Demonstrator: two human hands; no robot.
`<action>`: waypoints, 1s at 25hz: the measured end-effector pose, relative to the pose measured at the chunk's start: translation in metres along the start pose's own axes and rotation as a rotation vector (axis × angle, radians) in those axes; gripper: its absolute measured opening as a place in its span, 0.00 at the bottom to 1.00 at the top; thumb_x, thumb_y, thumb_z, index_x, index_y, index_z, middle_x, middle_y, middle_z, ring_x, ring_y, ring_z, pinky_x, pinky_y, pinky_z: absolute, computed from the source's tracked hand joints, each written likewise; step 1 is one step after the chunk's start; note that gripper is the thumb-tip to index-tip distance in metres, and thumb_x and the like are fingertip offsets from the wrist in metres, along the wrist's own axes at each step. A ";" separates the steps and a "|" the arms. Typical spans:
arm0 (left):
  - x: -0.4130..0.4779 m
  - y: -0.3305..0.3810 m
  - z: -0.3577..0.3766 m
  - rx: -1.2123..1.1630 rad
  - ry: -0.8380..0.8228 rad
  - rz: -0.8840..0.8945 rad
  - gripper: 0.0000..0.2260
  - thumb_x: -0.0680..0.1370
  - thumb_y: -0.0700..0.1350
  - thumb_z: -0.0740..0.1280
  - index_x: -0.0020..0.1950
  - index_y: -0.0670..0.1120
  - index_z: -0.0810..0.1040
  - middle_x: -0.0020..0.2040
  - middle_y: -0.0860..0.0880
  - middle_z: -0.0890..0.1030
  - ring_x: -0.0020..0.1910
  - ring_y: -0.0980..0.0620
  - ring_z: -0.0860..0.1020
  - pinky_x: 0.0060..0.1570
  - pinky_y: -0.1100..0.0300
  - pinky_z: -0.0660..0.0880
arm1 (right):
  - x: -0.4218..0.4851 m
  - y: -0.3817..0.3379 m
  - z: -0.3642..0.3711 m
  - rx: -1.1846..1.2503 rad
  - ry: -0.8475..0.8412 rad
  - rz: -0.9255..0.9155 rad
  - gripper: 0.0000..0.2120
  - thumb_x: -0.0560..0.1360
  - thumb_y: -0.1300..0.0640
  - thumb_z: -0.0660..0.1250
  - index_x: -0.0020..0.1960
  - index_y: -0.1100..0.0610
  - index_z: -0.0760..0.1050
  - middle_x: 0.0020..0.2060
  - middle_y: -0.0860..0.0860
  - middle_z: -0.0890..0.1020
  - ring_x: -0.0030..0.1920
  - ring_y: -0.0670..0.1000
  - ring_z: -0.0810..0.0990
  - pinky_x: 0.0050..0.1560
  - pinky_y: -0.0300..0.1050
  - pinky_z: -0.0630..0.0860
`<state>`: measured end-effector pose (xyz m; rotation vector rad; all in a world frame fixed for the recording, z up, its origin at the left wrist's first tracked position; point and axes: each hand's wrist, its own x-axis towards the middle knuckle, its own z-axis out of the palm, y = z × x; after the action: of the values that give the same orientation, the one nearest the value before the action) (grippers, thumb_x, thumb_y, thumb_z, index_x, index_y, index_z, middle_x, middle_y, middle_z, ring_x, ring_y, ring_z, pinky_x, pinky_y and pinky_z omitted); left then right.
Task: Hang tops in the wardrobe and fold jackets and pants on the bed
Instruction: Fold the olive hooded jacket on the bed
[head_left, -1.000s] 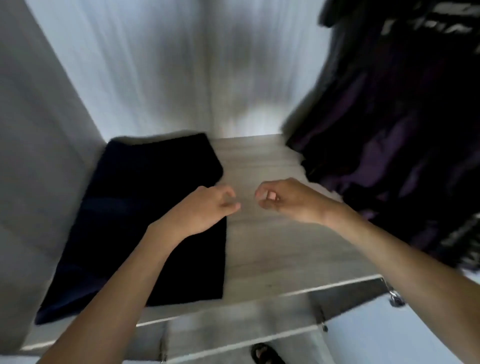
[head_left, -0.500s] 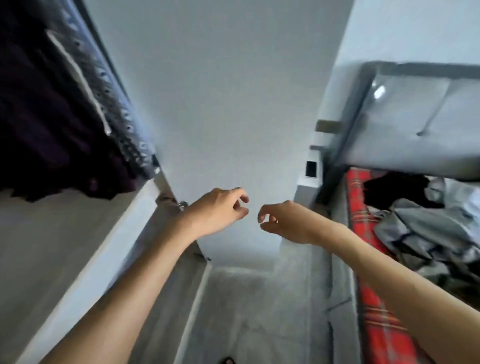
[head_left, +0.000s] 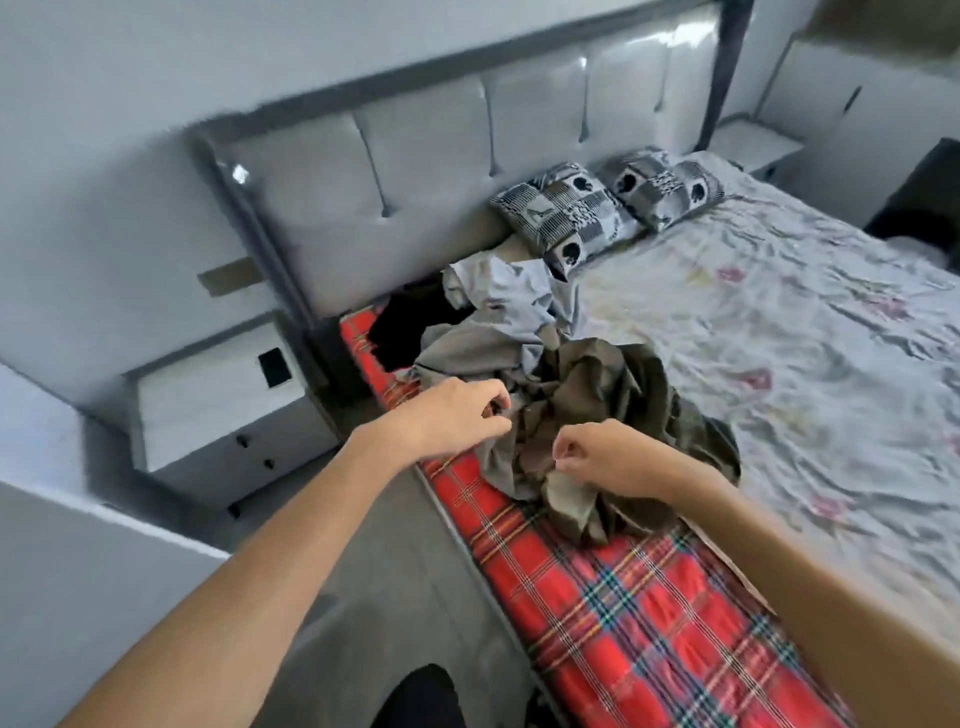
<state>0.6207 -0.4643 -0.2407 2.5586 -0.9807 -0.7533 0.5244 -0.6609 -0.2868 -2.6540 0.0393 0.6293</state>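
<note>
A pile of clothes lies on the near left part of the bed (head_left: 779, 322): an olive-green garment (head_left: 623, 395) in front, a grey garment (head_left: 483, 348) behind it, a pale blue-grey one (head_left: 509, 291) further back, and a black one (head_left: 410, 327) by the headboard. My left hand (head_left: 457, 415) hovers at the left edge of the olive garment, fingers loosely curled. My right hand (head_left: 608, 457) is just over the olive garment's front folds, fingers also loosely curled. Neither hand visibly holds cloth.
A red tartan blanket (head_left: 623, 623) runs along the bed's near edge. Two patterned pillows (head_left: 566, 213) lean on the grey padded headboard (head_left: 415, 150). A white nightstand (head_left: 218, 405) stands left of the bed, with grey floor (head_left: 384, 571) between.
My view has swung from the wardrobe shelf, with its folded dark garment and hanging clothes, round to the bed. Both hands kept their curled pose and now reach over the clothes pile.
</note>
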 end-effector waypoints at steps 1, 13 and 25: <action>0.031 0.010 0.004 0.020 -0.046 0.033 0.14 0.80 0.52 0.65 0.64 0.49 0.75 0.57 0.48 0.81 0.57 0.49 0.78 0.58 0.52 0.74 | 0.000 0.026 -0.006 0.042 0.027 0.053 0.09 0.79 0.51 0.63 0.56 0.52 0.78 0.54 0.52 0.84 0.57 0.55 0.79 0.56 0.47 0.74; 0.347 -0.051 0.144 0.133 -0.393 0.153 0.21 0.78 0.51 0.68 0.70 0.50 0.70 0.67 0.42 0.71 0.62 0.41 0.75 0.61 0.52 0.70 | 0.090 0.169 0.053 0.579 0.140 0.706 0.11 0.79 0.51 0.63 0.59 0.51 0.77 0.50 0.49 0.83 0.53 0.53 0.80 0.53 0.46 0.74; 0.467 -0.035 0.221 -0.394 -0.183 -0.200 0.08 0.75 0.42 0.73 0.49 0.43 0.77 0.41 0.44 0.83 0.28 0.51 0.75 0.38 0.57 0.75 | 0.093 0.180 0.119 0.857 0.289 0.861 0.10 0.81 0.55 0.62 0.60 0.53 0.76 0.46 0.46 0.81 0.36 0.42 0.75 0.37 0.36 0.69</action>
<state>0.8078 -0.7786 -0.6077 2.2890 -0.5566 -1.1276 0.5356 -0.7724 -0.4935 -1.7632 1.2663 0.3239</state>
